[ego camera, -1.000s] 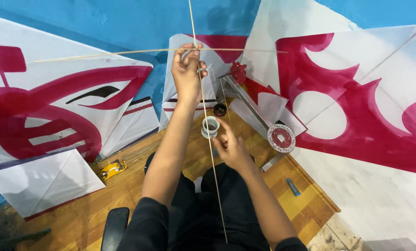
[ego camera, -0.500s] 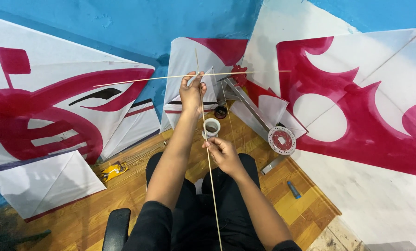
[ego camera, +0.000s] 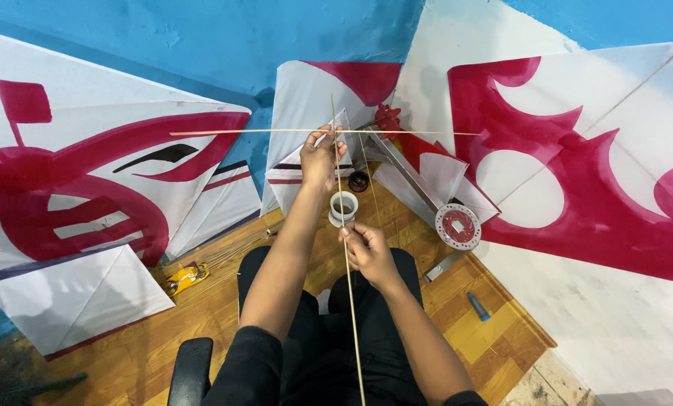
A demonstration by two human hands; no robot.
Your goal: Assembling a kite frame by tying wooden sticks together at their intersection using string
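Observation:
Two thin bamboo sticks form a cross in front of me. My left hand (ego camera: 321,156) pinches the crossing, where the horizontal stick (ego camera: 238,133) meets the long upright stick (ego camera: 349,301). My right hand (ego camera: 366,252) grips the upright stick lower down, near my lap. Just beyond my hands a white spool of thread (ego camera: 343,207) stands on the wooden floor.
Large white and red kites (ego camera: 592,173) lean on the blue wall at left, centre and right. A red and white reel (ego camera: 458,226), a small dark pot (ego camera: 359,181), a blue marker (ego camera: 479,306) and a yellow object (ego camera: 186,276) lie on the floor. A black chair arm (ego camera: 190,368) is at lower left.
My left hand has come down and toward me with the crossed sticks. The horizontal stick now sits lower against the kites. My right hand stays on the upright stick.

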